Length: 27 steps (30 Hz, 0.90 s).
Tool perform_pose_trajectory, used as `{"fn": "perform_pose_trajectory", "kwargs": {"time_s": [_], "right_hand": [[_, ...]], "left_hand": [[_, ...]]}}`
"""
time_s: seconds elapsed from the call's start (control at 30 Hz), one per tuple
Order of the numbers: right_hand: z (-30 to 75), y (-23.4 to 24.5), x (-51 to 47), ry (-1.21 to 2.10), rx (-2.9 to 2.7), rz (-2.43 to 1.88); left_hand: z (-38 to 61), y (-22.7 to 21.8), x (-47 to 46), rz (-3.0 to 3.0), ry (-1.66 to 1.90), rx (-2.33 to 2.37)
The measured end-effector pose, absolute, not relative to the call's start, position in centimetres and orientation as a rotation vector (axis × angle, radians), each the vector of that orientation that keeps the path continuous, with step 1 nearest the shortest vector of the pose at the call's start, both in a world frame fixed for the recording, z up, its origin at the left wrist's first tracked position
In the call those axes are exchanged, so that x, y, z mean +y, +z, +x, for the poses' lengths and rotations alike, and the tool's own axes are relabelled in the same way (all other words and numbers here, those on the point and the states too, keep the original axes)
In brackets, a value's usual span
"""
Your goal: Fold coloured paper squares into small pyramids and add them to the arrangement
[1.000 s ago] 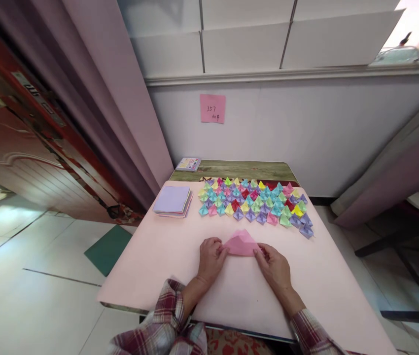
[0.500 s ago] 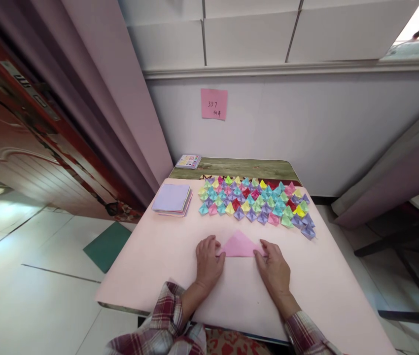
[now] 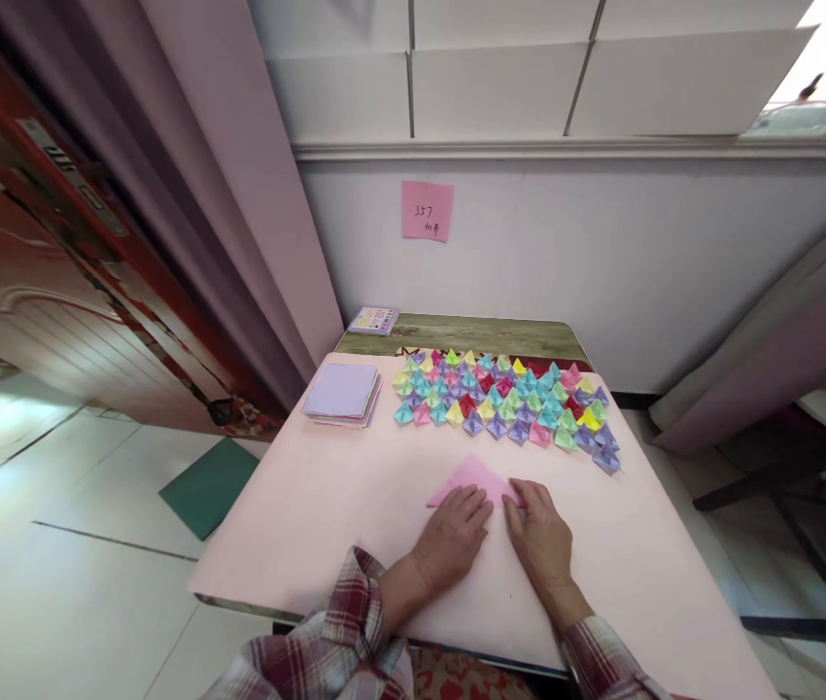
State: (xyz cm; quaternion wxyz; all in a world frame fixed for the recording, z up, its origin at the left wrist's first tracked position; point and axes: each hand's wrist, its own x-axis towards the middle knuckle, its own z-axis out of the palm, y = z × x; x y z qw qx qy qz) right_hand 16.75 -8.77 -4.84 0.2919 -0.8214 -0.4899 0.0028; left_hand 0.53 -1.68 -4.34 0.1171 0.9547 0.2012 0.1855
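Observation:
A sheet of pink origami paper (image 3: 472, 474), folded into a triangle, lies on the table with its peak pointing away from me. My left hand (image 3: 454, 533) lies over the paper's lower edge near the middle, its fingers stretched flat on it and hiding part of the fold. At the right corner, my right hand (image 3: 540, 530) pinches the paper between thumb and fingers. Beyond the triangle, several rows of small folded paper pieces (image 3: 497, 399) in many colours stand close together.
A stack of square paper (image 3: 340, 391), lilac on top, sits at the table's left side. Behind it is a small printed packet (image 3: 373, 320). The table (image 3: 296, 515) has a pale pink cover. A pink note (image 3: 427, 210) is stuck to the wall, and a green square (image 3: 209, 486) lies on the floor.
My left hand has moved right, from the paper's left corner to the middle of its lower edge, and its fingers have flattened. My right hand stays at the right corner.

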Motion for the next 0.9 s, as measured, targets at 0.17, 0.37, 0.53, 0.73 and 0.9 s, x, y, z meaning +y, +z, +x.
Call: {"fn": "perform_pose_trajectory", "kwargs": {"time_s": [0.17,0.37,0.53,0.73,0.9], "right_hand": [[16.8,-4.9,-8.8,0.028,-1.320,-2.137],[17.5,-5.1,-9.3,0.137,-1.277,-1.963],[17.9,-5.3,-9.4,0.157,-1.209,-1.815],[16.8,-5.2,-9.5,0.018,-1.440,-1.892],[16.3,-5.4,-9.9,0.009,-1.605,-1.898]], "left_hand": [[-0.5,-3.9,-1.8,2.813,0.649,0.630],[-1.3,-4.0,-0.8,2.638,0.891,1.039],[-2.0,-3.8,0.8,2.629,0.871,0.986],[-1.5,-3.5,0.1,2.937,0.758,0.840],[-0.7,-3.7,-1.6,3.040,0.666,0.683]]}}
